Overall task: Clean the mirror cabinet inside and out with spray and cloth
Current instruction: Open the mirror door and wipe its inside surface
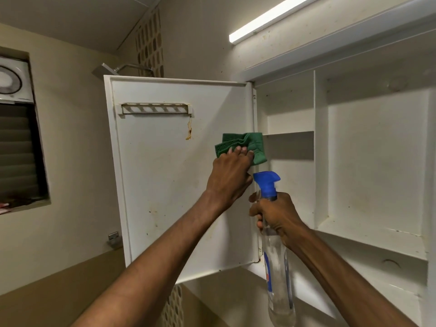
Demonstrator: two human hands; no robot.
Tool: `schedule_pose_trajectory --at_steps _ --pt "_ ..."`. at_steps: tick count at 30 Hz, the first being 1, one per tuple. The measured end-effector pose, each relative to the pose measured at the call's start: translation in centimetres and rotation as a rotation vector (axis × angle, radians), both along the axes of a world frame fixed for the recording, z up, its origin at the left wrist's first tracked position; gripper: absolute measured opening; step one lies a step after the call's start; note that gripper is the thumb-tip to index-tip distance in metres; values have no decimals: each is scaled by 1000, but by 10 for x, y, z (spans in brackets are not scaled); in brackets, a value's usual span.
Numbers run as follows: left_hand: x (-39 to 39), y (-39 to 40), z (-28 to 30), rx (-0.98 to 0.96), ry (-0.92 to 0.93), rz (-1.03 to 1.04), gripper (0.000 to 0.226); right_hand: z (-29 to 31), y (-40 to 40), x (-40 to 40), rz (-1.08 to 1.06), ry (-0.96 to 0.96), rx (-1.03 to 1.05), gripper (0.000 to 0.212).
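Risks while wiping the cabinet door

Door (179, 175) of the mirror cabinet (368, 161) hangs wide open, inner face toward the person. Left hand (230, 178) presses a green cloth (245, 145) flat vs the door's hinge-side edge, fingers fairly straight on top of it. Right hand (274, 213) sits just below & right of the door's hinge edge, fingers curled round the neck of a spray bottle (274, 263), blue nozzle up, not aimed at anything obvious.

What could go wrong, IMO:
- Cloth sits right at the hinge gap; a push could snag it or nip fingertips if the door swings.
- Door isn't braced. Hard pressure may swing it away, so the wipe skids.
- Brown drip stain (188, 131), upper door under the slotted rack (154, 108), lies left of the cloth & looks dried on; easy to miss w/o spraying first.
- Bottle hangs close to the door's bottom corner; it could knock vs that.
- Shelves right of the door look speckled, prob. not wiped yet.
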State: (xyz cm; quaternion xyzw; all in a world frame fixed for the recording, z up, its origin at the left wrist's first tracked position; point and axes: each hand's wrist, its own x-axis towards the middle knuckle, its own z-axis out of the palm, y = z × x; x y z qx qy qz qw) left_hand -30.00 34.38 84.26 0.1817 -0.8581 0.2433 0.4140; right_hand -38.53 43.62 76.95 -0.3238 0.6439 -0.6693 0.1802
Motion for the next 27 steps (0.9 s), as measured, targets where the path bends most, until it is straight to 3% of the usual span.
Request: schedule_pose_trajectory --at_steps 3,8,27 --pt "2 2 -11 31 -16 -19 48 -12 -2 4 -47 6 17 8" --pt "2 2 -30 71 -48 -15 52 -33 1 9 -17 -7 14 16" --pt "4 3 -121 232 -170 -17 61 -114 12 17 -62 -85 120 14"
